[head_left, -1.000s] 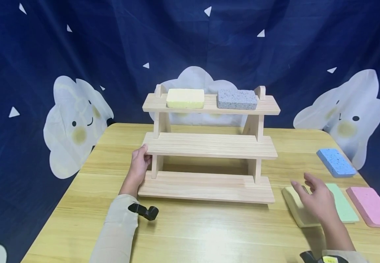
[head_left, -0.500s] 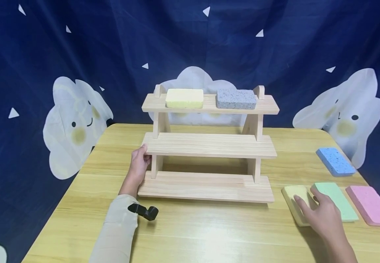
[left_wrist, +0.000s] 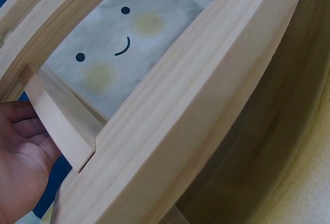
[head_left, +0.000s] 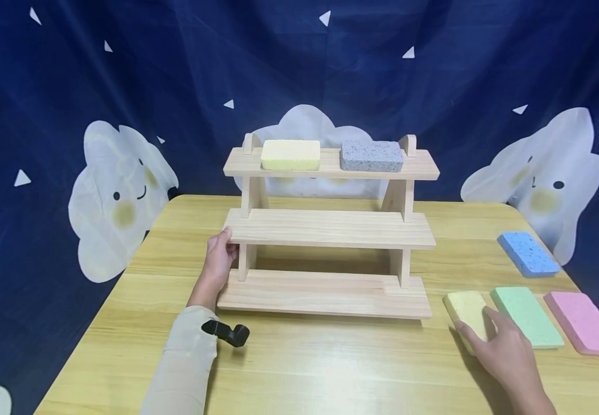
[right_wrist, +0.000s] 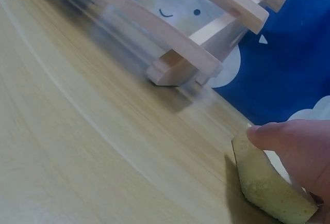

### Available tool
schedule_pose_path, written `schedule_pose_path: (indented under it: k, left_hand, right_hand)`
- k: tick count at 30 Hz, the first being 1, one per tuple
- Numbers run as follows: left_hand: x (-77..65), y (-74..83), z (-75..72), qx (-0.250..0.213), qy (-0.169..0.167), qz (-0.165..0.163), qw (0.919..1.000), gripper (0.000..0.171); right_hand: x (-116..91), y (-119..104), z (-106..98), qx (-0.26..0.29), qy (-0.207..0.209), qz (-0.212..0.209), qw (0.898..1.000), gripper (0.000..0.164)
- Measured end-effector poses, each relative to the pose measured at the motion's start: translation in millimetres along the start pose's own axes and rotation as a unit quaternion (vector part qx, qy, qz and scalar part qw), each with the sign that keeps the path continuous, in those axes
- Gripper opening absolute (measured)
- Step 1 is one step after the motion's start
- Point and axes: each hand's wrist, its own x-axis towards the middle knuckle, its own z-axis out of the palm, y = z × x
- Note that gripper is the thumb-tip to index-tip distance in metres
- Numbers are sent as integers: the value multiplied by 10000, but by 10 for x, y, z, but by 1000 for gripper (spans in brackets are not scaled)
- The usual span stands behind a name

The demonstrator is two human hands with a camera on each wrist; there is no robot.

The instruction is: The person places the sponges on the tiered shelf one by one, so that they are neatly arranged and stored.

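A three-tier wooden display shelf (head_left: 330,229) stands on the table. My left hand (head_left: 218,262) holds the left end of its middle board, thumb on top. The left wrist view shows that hand's palm (left_wrist: 23,167) beside an upright. At the right, my right hand (head_left: 507,351) pinches a yellow sponge (head_left: 466,308) by its long sides, thumb on the left and fingers on the right. In the right wrist view the thumb lies on the edge of this sponge (right_wrist: 268,188). On the top board sit a pale yellow sponge (head_left: 291,155) and a grey speckled sponge (head_left: 372,156).
Right of the held sponge lie a green sponge (head_left: 528,317) and a pink sponge (head_left: 586,323). Farther back is a blue sponge (head_left: 528,254) near the edge of the wooden table (head_left: 299,363). A dark blue curtain (head_left: 299,57) with white clouds hangs behind.
My right hand has come down from above the yellow sponge and now pinches it; the sponge's near-side shadow has grown. My left hand has stayed on the shelf.
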Motion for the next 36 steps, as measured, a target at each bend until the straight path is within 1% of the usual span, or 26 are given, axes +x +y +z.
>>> schedule_pose_path:
  k: [7,10,17,20,26,32,36]
  left_hand:
    - [4,-6,8,-28,15,-6,10000,50]
    - [3,-2,6,-2,25,0,10000,50]
    - [5,-11,6,-42,45,5,10000,49]
    - [7,-10,7,-56,38,16,10000,48]
    - [5,-8,3,-5,67,49,10000,48]
    - [3,-5,7,-92,61,26,9999,47]
    - [3,-4,7,-76,45,11,10000,48]
  right_hand:
    - [-22,2,22,3,71,-73,9999,75]
    - [-18,0,30,-13,61,-42,10000,74]
    - [-11,-12,4,14,-117,103,9999,74]
    - [-9,-13,-13,34,-98,84,9999,74]
    - [-2,-24,-64,45,13,-83,10000,69]
    - [0,-78,-150,44,19,-283,9996,68]
    - [-3,-140,-229,158,119,-512,9985,66]
